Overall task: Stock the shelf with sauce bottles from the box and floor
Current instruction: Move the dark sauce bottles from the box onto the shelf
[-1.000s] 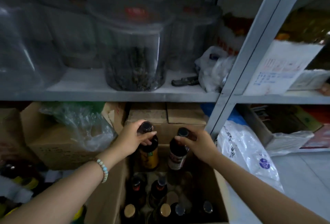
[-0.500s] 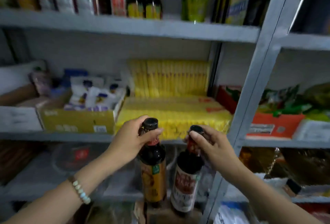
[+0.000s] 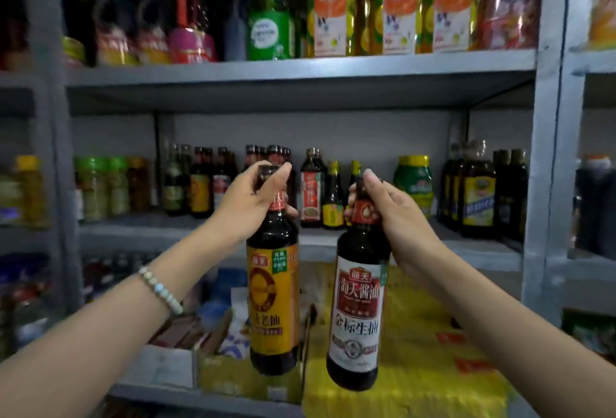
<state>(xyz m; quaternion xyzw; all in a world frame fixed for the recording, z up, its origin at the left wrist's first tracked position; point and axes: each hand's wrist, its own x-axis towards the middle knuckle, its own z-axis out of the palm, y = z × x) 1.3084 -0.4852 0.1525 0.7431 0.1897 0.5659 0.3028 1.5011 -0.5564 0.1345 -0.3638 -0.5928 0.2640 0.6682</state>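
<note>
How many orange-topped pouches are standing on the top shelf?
3, side by side right of the green bottle: one next to it, one in the middle, one beside the pink pack. Others may hide behind.

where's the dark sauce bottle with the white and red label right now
In the head view, the dark sauce bottle with the white and red label hangs right of centre, held by its neck in the right hand, beside the orange-labelled dark bottle.

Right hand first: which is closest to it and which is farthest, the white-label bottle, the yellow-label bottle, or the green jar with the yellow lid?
1. Dark bottle with white and red label: held in the right hand.
2. Dark bottle with yellow label: beside it, in the left hand.
3. Green jar with yellow lid: back on the shelf.
</note>
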